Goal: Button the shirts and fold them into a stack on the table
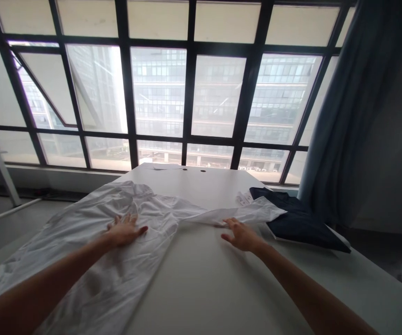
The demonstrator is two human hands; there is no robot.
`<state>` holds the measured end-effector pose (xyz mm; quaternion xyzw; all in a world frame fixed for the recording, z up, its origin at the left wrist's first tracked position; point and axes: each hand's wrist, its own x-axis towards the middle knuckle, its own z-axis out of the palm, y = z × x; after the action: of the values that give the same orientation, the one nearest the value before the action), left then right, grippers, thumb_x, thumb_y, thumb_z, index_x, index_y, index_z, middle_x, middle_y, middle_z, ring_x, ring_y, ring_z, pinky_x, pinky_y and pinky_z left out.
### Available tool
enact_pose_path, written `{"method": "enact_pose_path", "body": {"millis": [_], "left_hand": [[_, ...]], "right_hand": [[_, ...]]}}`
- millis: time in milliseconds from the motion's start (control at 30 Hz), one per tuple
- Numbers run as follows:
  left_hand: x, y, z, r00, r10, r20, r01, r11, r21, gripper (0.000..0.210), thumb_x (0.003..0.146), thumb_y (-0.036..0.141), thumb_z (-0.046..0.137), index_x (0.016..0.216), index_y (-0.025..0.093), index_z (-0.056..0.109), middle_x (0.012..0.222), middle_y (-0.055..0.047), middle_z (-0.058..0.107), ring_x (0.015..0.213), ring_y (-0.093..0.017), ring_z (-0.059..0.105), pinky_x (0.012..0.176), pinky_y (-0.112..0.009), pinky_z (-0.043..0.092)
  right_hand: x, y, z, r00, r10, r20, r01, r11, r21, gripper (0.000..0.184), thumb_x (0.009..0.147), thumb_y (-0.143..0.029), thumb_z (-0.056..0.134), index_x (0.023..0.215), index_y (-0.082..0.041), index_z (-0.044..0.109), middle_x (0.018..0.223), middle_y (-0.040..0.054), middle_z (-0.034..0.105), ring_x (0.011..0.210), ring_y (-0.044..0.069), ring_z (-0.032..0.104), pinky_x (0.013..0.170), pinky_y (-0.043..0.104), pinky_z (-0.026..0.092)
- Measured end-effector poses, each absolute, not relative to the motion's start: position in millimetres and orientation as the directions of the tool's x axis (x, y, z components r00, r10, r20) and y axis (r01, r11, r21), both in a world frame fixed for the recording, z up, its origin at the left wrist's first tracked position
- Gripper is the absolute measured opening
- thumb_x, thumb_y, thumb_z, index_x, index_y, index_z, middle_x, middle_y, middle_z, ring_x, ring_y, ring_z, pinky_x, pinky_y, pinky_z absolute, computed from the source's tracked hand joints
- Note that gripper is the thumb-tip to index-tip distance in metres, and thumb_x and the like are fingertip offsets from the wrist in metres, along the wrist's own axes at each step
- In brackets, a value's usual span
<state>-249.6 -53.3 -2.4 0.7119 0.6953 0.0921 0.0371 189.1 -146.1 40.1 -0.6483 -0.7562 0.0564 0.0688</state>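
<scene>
A white long-sleeved shirt (159, 218) lies spread on the white table (194, 279), its body on the left side and somewhat wrinkled. One sleeve (242, 215) stretches out to the right, and its end rests on dark navy folded cloth (291, 216). My left hand (126, 231) lies on the body of the shirt with its fingers spread. At the near edge of the sleeve is my right hand (241, 235), fingers apart, the fingertips at the fabric. Neither hand grips anything.
Behind the table stands a wall of dark-framed windows (159, 93), one pane tilted out at the left. A blue-grey curtain (337, 116) hangs at the right, beyond the navy cloth. Another white table (5, 177) stands at far left. Two round holes show near the table's far edge.
</scene>
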Motion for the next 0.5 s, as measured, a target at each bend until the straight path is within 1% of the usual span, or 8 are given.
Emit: {"method": "enact_pose_path", "body": {"millis": [67,133,233,367,400,500], "left_hand": [[-231,-44,-7,-0.035,0.999,0.0,0.987,0.035,0.154,0.095,0.078,0.083,0.035,0.15,0.021,0.04,0.158,-0.018,0.028,0.139,-0.057,0.019,0.1,-0.074,0.025],[-223,-25,-4,-0.05,0.999,-0.008,0.987,0.051,0.152,0.094,0.08,0.082,0.03,0.152,0.02,0.037,0.159,-0.019,0.025,0.138,-0.059,0.017,0.098,-0.078,0.021],[-225,16,3,-0.042,0.999,0.014,0.989,0.039,0.143,0.093,0.082,0.08,0.028,0.151,0.018,0.037,0.158,-0.022,0.026,0.138,-0.058,0.019,0.097,-0.079,0.021],[-237,70,5,-0.054,0.998,0.035,0.99,0.049,0.134,0.092,0.082,0.08,0.028,0.148,0.018,0.041,0.156,-0.022,0.029,0.138,-0.057,0.02,0.098,-0.078,0.023],[-239,81,5,-0.071,0.997,0.04,0.988,0.065,0.14,0.092,0.081,0.08,0.028,0.147,0.018,0.043,0.156,-0.022,0.03,0.138,-0.057,0.021,0.097,-0.077,0.023],[-245,103,6,-0.121,0.991,0.053,0.978,0.11,0.179,0.093,0.081,0.08,0.03,0.145,0.014,0.045,0.154,-0.024,0.032,0.135,-0.059,0.023,0.096,-0.076,0.024]], "right_hand": [[196,-135,38,-0.06,0.998,-0.015,0.986,0.057,-0.154,0.069,0.091,-0.045,0.052,0.151,-0.014,0.036,0.153,0.0186,0.038,0.14,0.033,0.037,0.112,0.046,0.031],[202,-121,36,0.001,0.998,-0.065,0.989,-0.011,-0.146,0.071,0.092,-0.048,0.049,0.152,-0.014,0.033,0.155,0.0187,0.035,0.143,0.034,0.032,0.113,0.049,0.029],[207,-104,33,0.023,0.997,-0.075,0.988,-0.034,-0.15,0.069,0.093,-0.049,0.047,0.152,-0.016,0.033,0.154,0.0184,0.037,0.141,0.034,0.035,0.111,0.052,0.03],[213,-92,34,0.015,1.0,-0.008,0.991,-0.016,-0.131,0.068,0.092,-0.051,0.047,0.15,-0.017,0.036,0.151,0.0177,0.041,0.138,0.036,0.039,0.111,0.056,0.027],[215,-91,35,0.045,0.999,0.005,0.992,-0.044,-0.119,0.068,0.092,-0.052,0.047,0.15,-0.017,0.038,0.151,0.0182,0.042,0.137,0.038,0.04,0.111,0.058,0.026],[226,-89,38,0.196,0.981,0.005,0.979,-0.196,-0.06,0.067,0.092,-0.054,0.046,0.149,-0.018,0.04,0.15,0.0202,0.043,0.136,0.041,0.04,0.11,0.063,0.023]]}}
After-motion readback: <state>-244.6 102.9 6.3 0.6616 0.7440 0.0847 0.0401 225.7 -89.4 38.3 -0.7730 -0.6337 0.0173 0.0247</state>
